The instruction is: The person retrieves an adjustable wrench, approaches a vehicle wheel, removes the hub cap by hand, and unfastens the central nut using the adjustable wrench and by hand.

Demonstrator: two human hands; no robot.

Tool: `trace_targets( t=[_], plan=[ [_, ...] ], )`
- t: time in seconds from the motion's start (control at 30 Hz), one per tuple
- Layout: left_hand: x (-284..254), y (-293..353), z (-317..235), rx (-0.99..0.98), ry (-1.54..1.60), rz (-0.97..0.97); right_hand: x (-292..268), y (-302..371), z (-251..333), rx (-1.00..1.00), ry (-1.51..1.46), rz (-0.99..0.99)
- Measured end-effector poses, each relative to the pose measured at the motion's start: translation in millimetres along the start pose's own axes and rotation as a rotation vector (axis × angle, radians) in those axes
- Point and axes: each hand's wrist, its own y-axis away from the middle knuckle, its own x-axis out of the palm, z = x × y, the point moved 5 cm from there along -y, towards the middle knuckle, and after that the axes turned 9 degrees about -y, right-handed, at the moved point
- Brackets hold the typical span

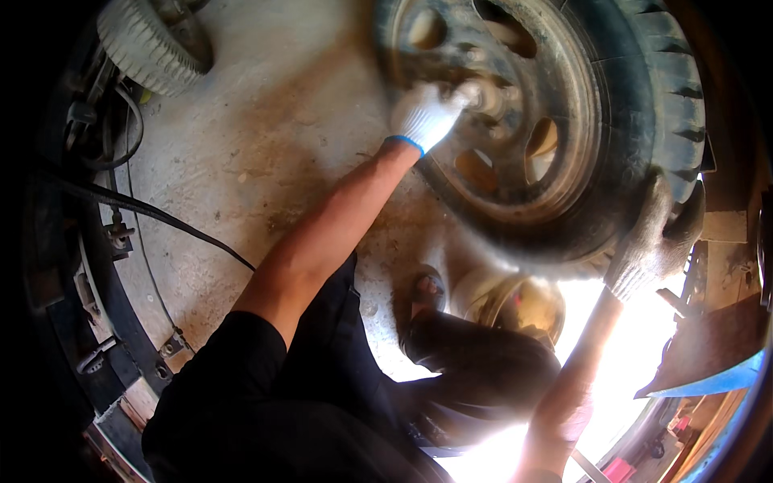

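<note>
Big wheel [555,105] at upper right, in front of worker, near concrete floor [266,105]. Dusty grey-brown rim, oval holes, blurred hub [503,101], black tyre [624,121] with chunky tread. Left arm stretches forward and across; white-gloved left hand [431,110] at hub, fingers smeared by blur, can't tell whether gripping. Right arm reaches up; grimy-gloved right hand [656,233] rests against tread, thumb and fingers parted. Holed face turned toward worker, axle line likewise, exact tilt unclear.

Pale knit gloves [427,117], one blue-edged, accompany a black top [229,362] and dark trousers [487,374].
</note>
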Motion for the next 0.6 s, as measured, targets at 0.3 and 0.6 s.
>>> trace_targets(
  t=[0.3, 0.6],
  plan=[
    [-1, 23, -17, 0.266, -0.166, -0.312, 0, -2, -10, 0.0, 0.027, -0.014],
    [19, -5, 8, 0.055, -0.124, -0.187, -2, -1, -3, -0.016, 0.04, -0.014]
  ],
)
